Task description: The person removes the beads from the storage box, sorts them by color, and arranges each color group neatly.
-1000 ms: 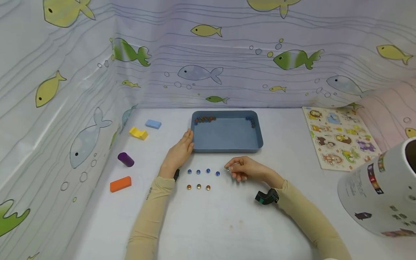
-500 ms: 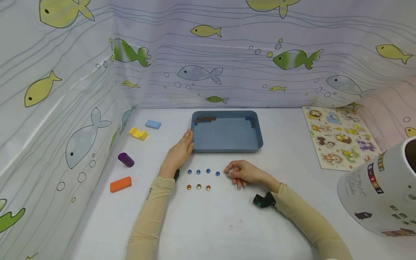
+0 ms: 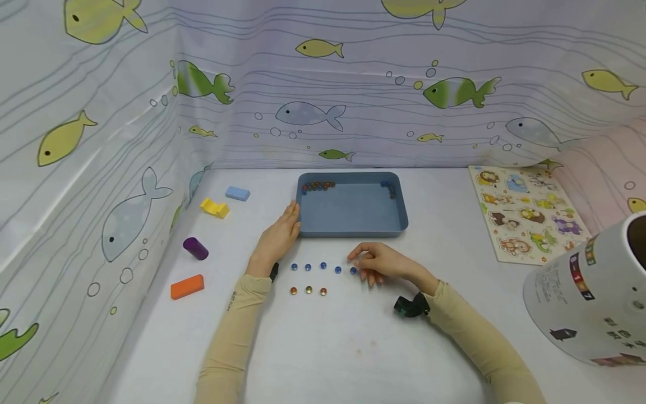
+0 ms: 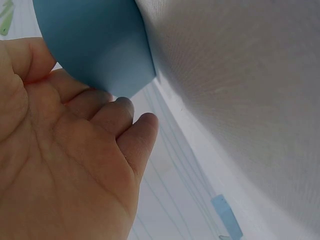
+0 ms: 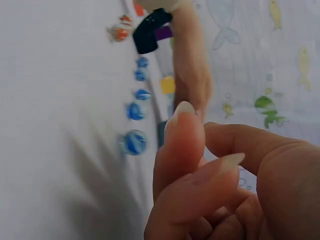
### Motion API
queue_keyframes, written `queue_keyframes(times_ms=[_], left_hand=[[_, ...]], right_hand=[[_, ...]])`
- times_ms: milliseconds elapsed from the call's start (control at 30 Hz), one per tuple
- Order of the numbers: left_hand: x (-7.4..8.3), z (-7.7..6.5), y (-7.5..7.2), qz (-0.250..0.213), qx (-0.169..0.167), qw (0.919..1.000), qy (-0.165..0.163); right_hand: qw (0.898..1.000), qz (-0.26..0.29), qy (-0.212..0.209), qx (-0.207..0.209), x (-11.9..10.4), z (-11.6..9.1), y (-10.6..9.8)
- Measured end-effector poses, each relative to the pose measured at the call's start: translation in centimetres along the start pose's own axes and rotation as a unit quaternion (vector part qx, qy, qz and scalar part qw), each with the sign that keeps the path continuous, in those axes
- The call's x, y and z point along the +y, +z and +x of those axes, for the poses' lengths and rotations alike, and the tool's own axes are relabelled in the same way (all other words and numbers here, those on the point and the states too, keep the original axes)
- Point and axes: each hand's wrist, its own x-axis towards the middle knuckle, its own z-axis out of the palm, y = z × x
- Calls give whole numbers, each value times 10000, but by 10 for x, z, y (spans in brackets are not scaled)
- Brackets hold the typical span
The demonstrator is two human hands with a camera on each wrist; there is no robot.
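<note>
A row of several blue marbles point(image 3: 323, 265) lies on the white table, with a shorter row of 3 amber and yellowish marbles point(image 3: 309, 290) nearer the person. Just right of the last blue marble point(image 3: 353, 270), my right hand point(image 3: 381, 262) hovers with loosely bent fingers and holds nothing. The right wrist view has the blue marble point(image 5: 135, 142) standing apart from the fingertips point(image 5: 185, 107). My left hand point(image 3: 277, 238) rests with its fingers along the left side of the blue-grey tray point(image 3: 353, 233); in the left wrist view its fingertips point(image 4: 147, 122) lie by the tray's wall point(image 4: 100, 50).
Inside the tray, marbles cluster in the back left corner point(image 3: 318, 186) and back right corner point(image 3: 390, 189). Orange point(image 3: 187, 287), purple point(image 3: 195, 248), yellow point(image 3: 215, 207) and light blue point(image 3: 238, 193) blocks lie left. An animal puzzle board point(image 3: 527, 216) and white cylinder point(image 3: 587, 303) stand right.
The right hand lowered a blue marble to the table at the right end of the blue row, let go, and rose slightly away from it. The left hand stayed at the tray.
</note>
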Motion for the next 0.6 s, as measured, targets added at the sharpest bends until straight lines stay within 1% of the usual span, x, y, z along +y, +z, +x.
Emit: queue_keyframes(times_ms=[167,400,600], left_hand=[[1,0,-1,-16,-16,10000,-20],[-1,0,-1,-45,-37,10000,-28],[-1,0,-1,1,-20,10000,-36]], right_hand=[[9998,-55,16,199,-14,-1,-18],[9989,-190,-92,422,-29,2,-40],[9987,-14,-150,479,-40,10,-53]])
